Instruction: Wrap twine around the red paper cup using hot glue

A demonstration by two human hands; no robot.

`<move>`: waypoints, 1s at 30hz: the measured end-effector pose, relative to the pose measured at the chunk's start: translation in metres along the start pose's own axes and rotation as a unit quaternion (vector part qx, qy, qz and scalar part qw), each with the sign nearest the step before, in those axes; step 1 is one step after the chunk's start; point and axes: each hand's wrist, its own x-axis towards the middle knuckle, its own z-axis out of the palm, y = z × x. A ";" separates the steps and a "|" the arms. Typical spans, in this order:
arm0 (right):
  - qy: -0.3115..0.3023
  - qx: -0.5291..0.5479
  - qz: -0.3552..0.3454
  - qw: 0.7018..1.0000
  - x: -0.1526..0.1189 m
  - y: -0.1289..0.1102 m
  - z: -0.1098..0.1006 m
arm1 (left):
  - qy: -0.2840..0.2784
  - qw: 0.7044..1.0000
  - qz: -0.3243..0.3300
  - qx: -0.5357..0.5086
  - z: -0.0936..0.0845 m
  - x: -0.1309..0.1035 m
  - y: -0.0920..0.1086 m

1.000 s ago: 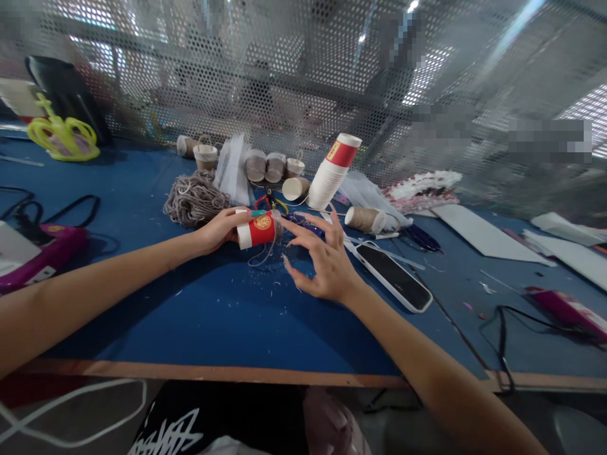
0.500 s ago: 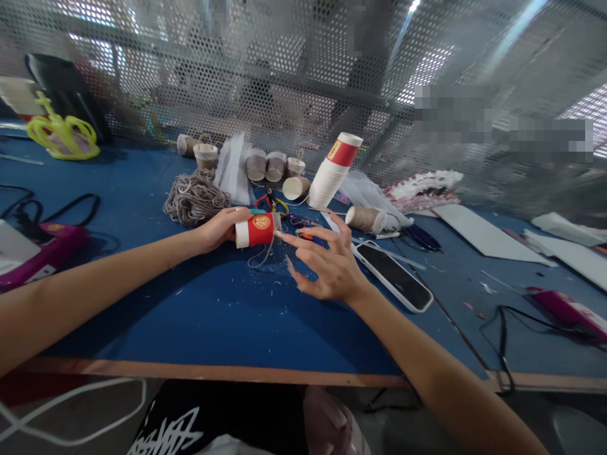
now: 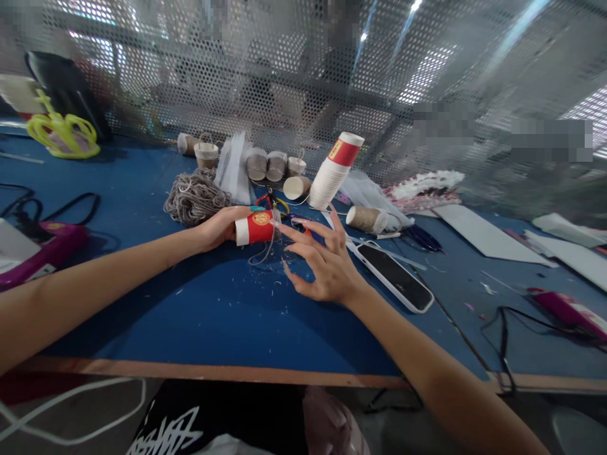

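A red and white paper cup (image 3: pixel 258 229) lies on its side just above the blue table, with my left hand (image 3: pixel 222 229) wrapped round its base end. Grey twine (image 3: pixel 263 254) trails down from the cup's rim end. My right hand (image 3: pixel 322 259) is on the other side, fingers spread, the index fingertip at the cup's rim end. Whether that fingertip presses on the cup or only nears it is hard to make out. Behind the cup are a bundle of grey twine (image 3: pixel 196 196) and scissors (image 3: pixel 272 199) with red and yellow handles.
A tilted stack of paper cups (image 3: pixel 336 170) stands at the back, beside twine-wrapped cups (image 3: pixel 365 219) and white mesh strips (image 3: pixel 234 167). A phone (image 3: pixel 394 277) lies right of my right hand. White boards (image 3: pixel 493 234), a yellow crown (image 3: pixel 64 129) and purple corded tools (image 3: pixel 569 313) are farther out.
My right index finger has shifted slightly left and up, farther over the cup's rim end. My left hand keeps its hold, and the cup has barely moved.
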 end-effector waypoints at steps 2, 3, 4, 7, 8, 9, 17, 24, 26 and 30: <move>-0.019 -0.003 0.000 1.000 0.000 0.001 0.002 | 0.004 1.000 -0.002 -0.008 0.001 -0.001 0.001; -0.020 -0.002 -0.004 1.000 0.000 0.001 0.002 | 0.008 1.000 -0.004 -0.012 0.002 -0.001 0.002; -0.018 0.002 -0.008 1.000 0.000 0.001 0.003 | 0.010 1.000 -0.007 -0.015 0.002 -0.001 0.002; -0.008 0.009 -0.015 1.000 0.000 0.002 0.002 | 0.014 0.999 -0.017 -0.025 0.001 -0.001 0.003; -0.004 0.010 -0.016 1.000 0.000 0.002 0.002 | 0.013 0.999 -0.019 -0.028 0.000 0.000 0.002; -0.001 0.009 -0.018 1.000 0.000 0.002 0.002 | 0.013 0.999 -0.019 -0.031 0.000 0.000 0.002; 0.026 0.005 -0.042 0.999 -0.004 0.002 0.003 | 0.028 0.999 0.005 -0.028 -0.005 0.005 0.000; -0.030 -0.022 0.002 0.999 0.001 -0.004 0.004 | 0.003 1.000 0.013 -0.024 -0.006 0.005 -0.001; -0.035 -0.023 -0.003 0.999 0.001 -0.003 0.006 | 0.004 1.000 0.012 -0.026 -0.007 0.006 -0.002; -0.026 -0.025 -0.007 0.999 0.000 -0.002 0.006 | -0.011 1.000 -0.001 -0.026 -0.010 0.006 0.000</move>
